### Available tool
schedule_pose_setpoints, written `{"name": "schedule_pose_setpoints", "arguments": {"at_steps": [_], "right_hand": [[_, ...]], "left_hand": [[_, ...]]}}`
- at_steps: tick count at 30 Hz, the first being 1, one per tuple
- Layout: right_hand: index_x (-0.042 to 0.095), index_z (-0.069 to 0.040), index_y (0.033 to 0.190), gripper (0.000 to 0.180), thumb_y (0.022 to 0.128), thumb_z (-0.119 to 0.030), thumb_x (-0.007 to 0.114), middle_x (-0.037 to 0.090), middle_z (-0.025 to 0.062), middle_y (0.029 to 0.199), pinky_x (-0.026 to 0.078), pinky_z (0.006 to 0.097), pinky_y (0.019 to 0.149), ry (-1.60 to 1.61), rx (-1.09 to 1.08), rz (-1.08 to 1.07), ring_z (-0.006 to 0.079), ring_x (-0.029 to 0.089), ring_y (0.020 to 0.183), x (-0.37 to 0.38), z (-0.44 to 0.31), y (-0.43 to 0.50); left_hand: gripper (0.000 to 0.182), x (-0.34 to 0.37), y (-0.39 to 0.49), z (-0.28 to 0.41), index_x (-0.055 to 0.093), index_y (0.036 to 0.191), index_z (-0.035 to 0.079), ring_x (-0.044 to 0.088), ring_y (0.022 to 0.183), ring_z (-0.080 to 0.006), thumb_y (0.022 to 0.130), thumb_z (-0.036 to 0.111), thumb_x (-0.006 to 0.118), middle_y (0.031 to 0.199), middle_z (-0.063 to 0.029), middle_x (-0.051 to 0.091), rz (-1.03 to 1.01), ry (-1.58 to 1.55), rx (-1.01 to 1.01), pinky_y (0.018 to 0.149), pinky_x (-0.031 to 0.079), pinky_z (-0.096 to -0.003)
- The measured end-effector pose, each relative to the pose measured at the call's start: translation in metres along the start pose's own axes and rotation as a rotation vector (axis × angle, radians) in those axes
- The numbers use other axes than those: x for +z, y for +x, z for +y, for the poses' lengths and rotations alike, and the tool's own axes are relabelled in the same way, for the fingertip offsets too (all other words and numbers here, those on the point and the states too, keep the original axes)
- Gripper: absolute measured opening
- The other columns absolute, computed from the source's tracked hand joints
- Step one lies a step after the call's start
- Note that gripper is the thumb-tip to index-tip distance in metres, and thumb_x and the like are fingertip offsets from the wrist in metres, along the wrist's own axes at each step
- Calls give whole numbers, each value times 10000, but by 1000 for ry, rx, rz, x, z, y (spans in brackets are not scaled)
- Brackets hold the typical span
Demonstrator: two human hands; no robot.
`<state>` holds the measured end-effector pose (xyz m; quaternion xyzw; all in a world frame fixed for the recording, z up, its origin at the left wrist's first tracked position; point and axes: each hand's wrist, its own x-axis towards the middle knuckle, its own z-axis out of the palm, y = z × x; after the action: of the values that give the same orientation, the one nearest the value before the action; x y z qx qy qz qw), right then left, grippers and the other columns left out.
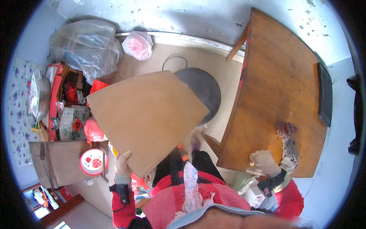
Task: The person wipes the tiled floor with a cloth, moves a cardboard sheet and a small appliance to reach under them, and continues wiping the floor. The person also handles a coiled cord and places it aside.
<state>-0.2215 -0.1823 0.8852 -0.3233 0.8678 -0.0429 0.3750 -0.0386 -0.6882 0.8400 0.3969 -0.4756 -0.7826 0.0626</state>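
My left hand (123, 163), in a light glove, grips the near left corner of a large flat brown board (148, 114). The board is tilted over the floor and covers part of a dark round lid or basin (204, 93). My right hand (263, 163), also gloved and somewhat blurred, is over the near edge of a wooden table (274, 86) with its fingers spread. Beside it on the tabletop lie a crumpled grey cloth or bag (289, 154) and a dark reddish bundle (286, 128).
Large clear plastic bag (88, 43) and pink bag (138, 45) stand by the far wall. To the left are a cluttered open box (54, 114), a red-rimmed enamel basin (94, 173) and a metal bowl (43, 97). A black flat object (324, 94) stands at the table's right edge.
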Motion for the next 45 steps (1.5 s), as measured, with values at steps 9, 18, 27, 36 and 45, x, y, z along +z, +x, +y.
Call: {"name": "schedule_pose_setpoints", "arguments": {"at_steps": [9,18,27,36,45], "right_hand": [[666,-125,607,117,557,-219,714,644,119,661,505,421,585,-218,496,-82,301,661,693,35,-24,23],[684,-63,643,190,548,-226,697,663,191,712,548,448,657,-168,756,-111,370,666,716,42,-31,40],[657,-30,668,223,629,-247,686,647,210,717,510,493,656,-34,858,-65,394,637,714,41,-44,42],[620,-38,975,241,758,-125,677,614,137,974,461,402,862,462,1270,1085,299,576,958,32,-228,126],[595,-49,1227,477,833,-301,687,650,113,1131,513,356,815,1562,1017,974,216,640,963,119,-351,382]], "left_hand": [[477,46,201,35,510,1293,14,600,1078,-248,843,90,648,1209,-116,606,-413,324,-232,926,491,-384],[487,81,316,1,503,1306,60,600,1098,-251,847,96,661,1208,-109,613,-666,62,-663,941,484,-411],[464,96,354,-11,502,1326,52,577,1139,-210,876,77,610,1237,-111,603,-748,273,-697,973,460,-360],[475,79,441,-48,476,1303,22,598,1115,-284,884,161,652,1252,-140,589,-790,248,-1006,979,478,-445],[305,70,453,-43,604,1015,117,626,778,-169,822,302,752,890,-30,650,-728,627,-1155,682,537,-362]]}}
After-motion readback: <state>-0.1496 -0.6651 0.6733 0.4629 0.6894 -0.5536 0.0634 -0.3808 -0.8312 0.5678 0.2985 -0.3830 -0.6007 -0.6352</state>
